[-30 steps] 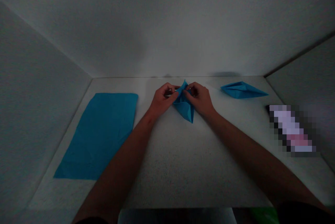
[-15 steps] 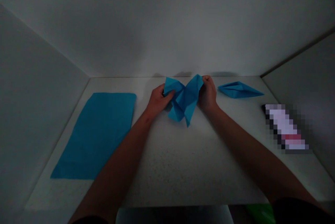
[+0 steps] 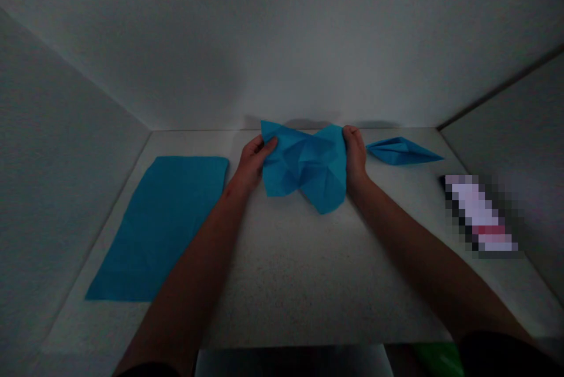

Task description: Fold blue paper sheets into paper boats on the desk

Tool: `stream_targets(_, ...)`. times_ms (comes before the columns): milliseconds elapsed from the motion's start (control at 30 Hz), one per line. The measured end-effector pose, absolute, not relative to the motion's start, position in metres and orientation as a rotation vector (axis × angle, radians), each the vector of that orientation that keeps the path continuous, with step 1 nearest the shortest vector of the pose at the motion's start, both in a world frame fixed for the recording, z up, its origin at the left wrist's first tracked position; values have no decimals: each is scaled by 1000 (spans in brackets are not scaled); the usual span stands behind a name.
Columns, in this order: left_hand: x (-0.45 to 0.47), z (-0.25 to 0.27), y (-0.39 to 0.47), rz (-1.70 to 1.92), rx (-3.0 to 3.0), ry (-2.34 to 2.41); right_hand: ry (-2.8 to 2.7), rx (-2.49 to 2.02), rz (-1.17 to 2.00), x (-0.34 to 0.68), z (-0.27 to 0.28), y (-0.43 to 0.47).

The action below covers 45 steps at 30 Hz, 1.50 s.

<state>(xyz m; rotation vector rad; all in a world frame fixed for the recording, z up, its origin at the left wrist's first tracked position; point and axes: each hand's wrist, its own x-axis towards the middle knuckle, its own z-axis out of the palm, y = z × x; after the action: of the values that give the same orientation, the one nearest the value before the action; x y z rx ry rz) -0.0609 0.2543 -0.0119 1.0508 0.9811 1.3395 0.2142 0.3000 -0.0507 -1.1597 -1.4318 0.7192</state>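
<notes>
Two hands grip a creased blue sheet (image 3: 306,168) at the far middle of the desk (image 3: 299,283): the left hand (image 3: 252,160) pinches its left edge, the right hand (image 3: 355,154) its right edge. A flat blue paper (image 3: 165,224) lies left of the sheet, a folded blue boat (image 3: 403,151) just right.

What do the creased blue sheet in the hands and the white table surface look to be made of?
Creased blue sheet: thin matte paper, likely origami paper, since it holds sharp fold lines and bends between the left hand and right hand. Table: white with a fine speckled, dull finish; possibly laminate or foam board, unclear in the dim light.
</notes>
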Motion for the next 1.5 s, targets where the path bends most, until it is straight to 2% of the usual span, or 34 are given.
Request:
stream_targets(167, -64, -6, 252, 1308, 1070, 946, -1156, -1166, 758, 207, -50, 298)
stream_targets(467, -99, 17, 258, 1389, 1127, 1129, -1207, -1074, 828, 202, -55, 302)
stream_targets(633, -151, 29, 220, 1327, 1329, 1494, -1285, -1145, 802, 203, -49, 298)
stream_targets(833, -184, 39, 157, 925, 1626, 2043, -1281, -1094, 964, 193, -35, 290)
stream_targets(933, -161, 37, 123, 949, 1906, 2207, -1301, -1015, 967, 187, -33, 291)
stream_targets(1067, -112, 16, 86, 593, 2328, 1723, -1297, -985, 904, 183, -35, 294)
stream_targets(1167, -82, -3, 66, 410, 2301, 1756, -1356, -972, 900, 185, -32, 293)
stream_targets(1333, -40, -15, 51, 462, 2117, 2067, -1666, -956, 870, 184, -14, 279)
stream_targets(1500, 10, -11, 36, 430, 1985, 2190, -2232, -720, 749, 167, -2, 258)
